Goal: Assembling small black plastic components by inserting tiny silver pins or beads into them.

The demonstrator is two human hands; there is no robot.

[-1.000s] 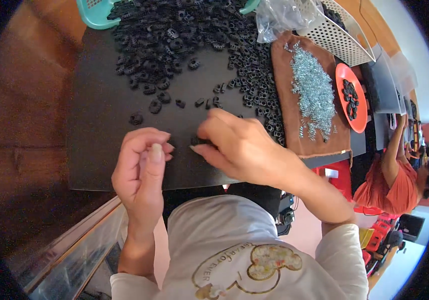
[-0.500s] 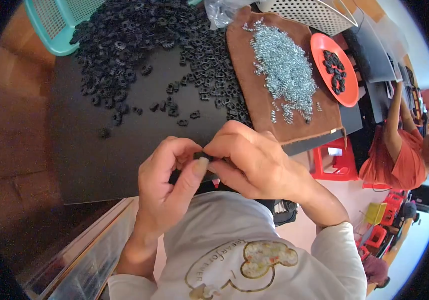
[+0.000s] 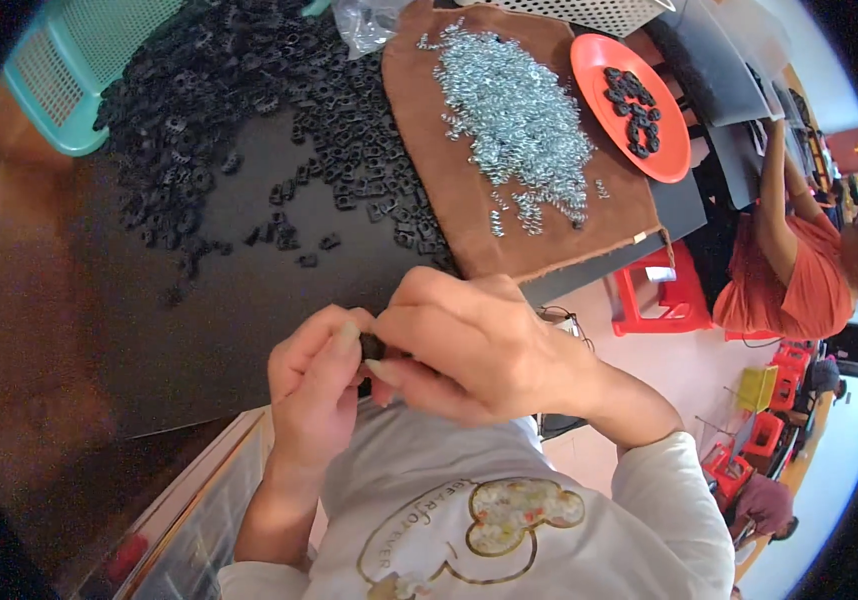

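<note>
The dark surface [image 3: 189, 350] is spreading out before you, and you are working close to its near edge, so a slipping grip could send a piece over that edge. The heap of black parts [image 3: 199, 90] is running right up against the brown cloth [image 3: 619, 220], so a careless sweep could be mixing it with the springs [image 3: 519, 110] lying there. A brushing forearm could also be scattering those springs. Your right hand [image 3: 484, 345] and left hand [image 3: 314, 385] are meeting at the fingertips, together pinching one small dark part [image 3: 373, 347] between them, low over that near edge. Your fingers are hiding most of it, so I cannot tell its alignment; uneven thumb pressure could be making it pop loose.
</note>
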